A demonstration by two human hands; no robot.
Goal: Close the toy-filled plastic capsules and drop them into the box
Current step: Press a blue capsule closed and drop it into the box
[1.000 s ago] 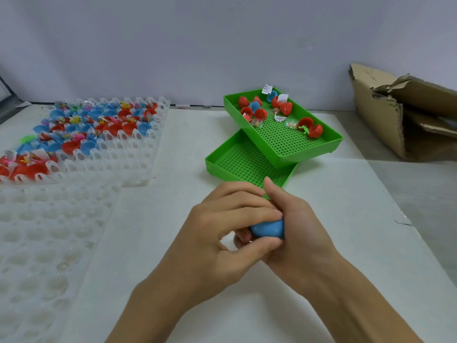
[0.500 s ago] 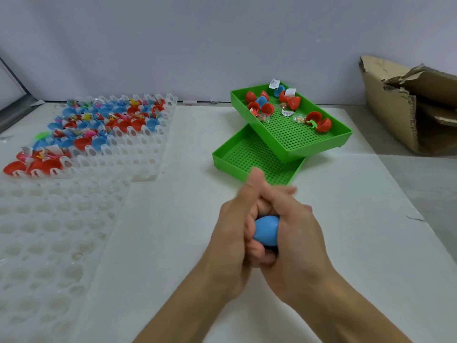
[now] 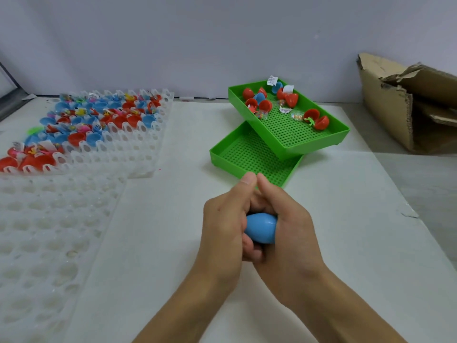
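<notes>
Matte white tabletop (image 3: 158,243); smooth blue egg-shaped capsule (image 3: 261,227) in the tight grip of left hand (image 3: 222,233) and right hand (image 3: 294,233)

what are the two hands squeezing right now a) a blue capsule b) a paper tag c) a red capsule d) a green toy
a: the left hand and the right hand are wrapped together round a blue capsule, its smooth blue shell showing between them over the table, in front of the lower green tray.
</notes>
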